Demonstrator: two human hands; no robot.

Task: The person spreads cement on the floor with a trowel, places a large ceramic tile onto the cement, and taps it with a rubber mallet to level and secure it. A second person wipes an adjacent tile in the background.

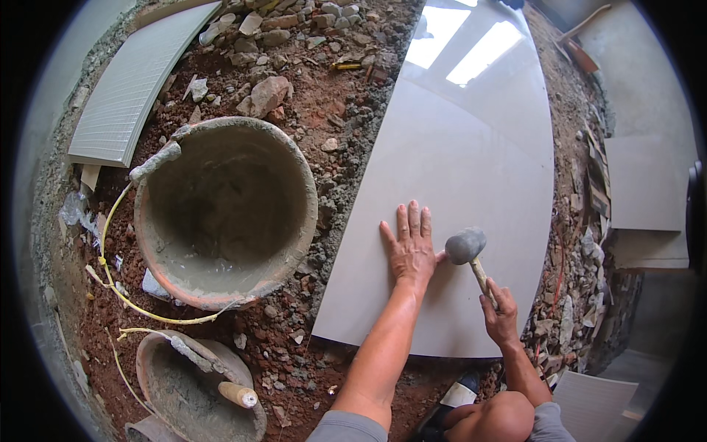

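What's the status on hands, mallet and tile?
Left hand flat on tile. Right hand grips mallet, head at tile. Bucket beside, clear.

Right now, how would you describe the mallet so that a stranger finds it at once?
Find the large pale glossy floor tile among the red rubble. Near its lower right, the right hand grips a mallet beside the flat left hand. Its rounded grey head stands out on the bare tile.

Two hands (412, 250), one mallet (468, 250), two buckets (228, 206), perhaps five tiles (456, 169).

Both forearms bare, 2 grey short sleeves — left hand (411, 250), right hand (501, 318) ungloved.
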